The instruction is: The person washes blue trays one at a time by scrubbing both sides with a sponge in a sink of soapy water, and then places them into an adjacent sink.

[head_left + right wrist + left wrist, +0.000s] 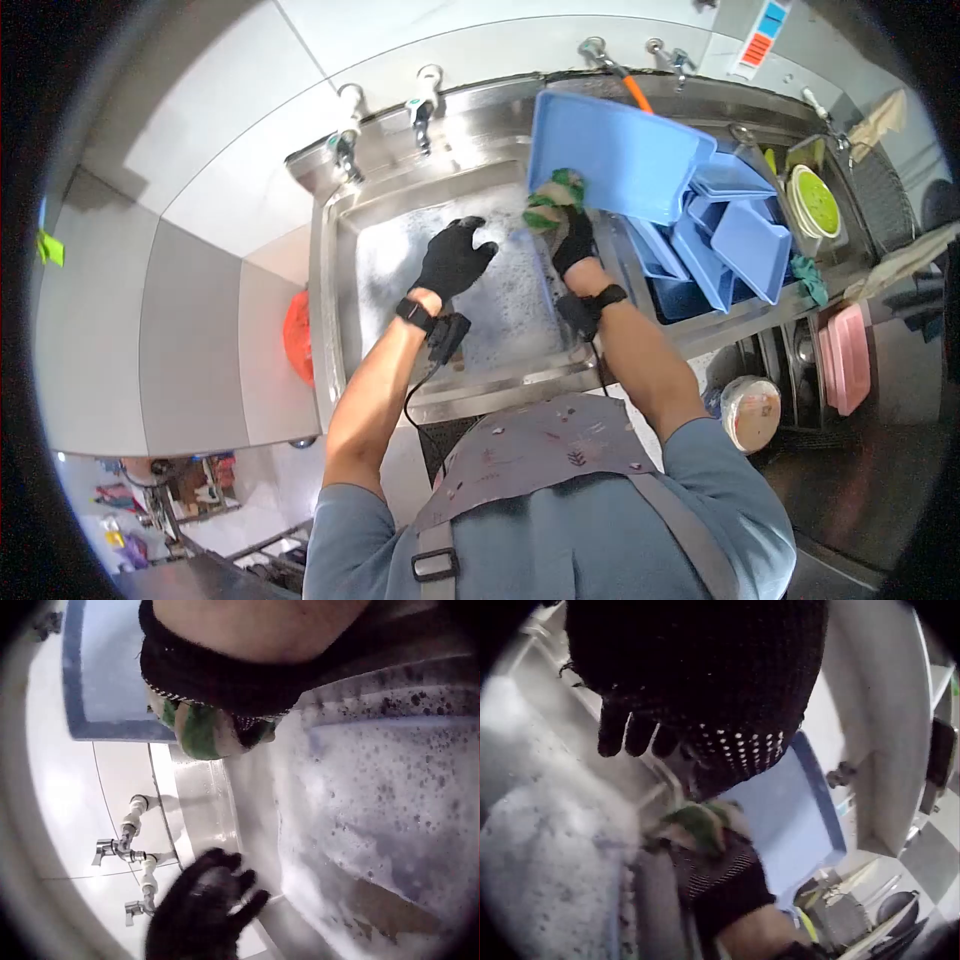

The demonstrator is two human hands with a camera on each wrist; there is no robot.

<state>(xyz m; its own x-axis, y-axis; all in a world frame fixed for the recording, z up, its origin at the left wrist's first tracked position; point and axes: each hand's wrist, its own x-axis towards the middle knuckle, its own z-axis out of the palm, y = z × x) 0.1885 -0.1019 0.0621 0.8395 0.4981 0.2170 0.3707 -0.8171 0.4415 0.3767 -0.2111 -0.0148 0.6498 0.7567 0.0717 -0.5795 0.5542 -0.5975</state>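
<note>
Both hands wear black gloves. The left hand point(457, 258) hovers over the soapy water point(400, 250) in the left basin, fingers loosely bent around nothing. In the right wrist view the same left hand point(206, 907) shows an empty space between thumb and fingers. My right hand point(572, 240) grips a green and beige cloth point(556, 197), at the lower left corner of a large blue tray point(620, 155). That tray leans tilted over the basin's right side. The left wrist view shows the cloth point(701, 825) bunched in the right hand's fingers; whether they touch the tray is unclear.
Several smaller blue trays point(752, 245) lie piled at the right. Beyond them stands a round container with a green top point(819, 203). Taps point(422, 110) line the back wall, and an orange hose point(636, 93) hangs behind the large tray. Pink trays point(848, 358) are at lower right.
</note>
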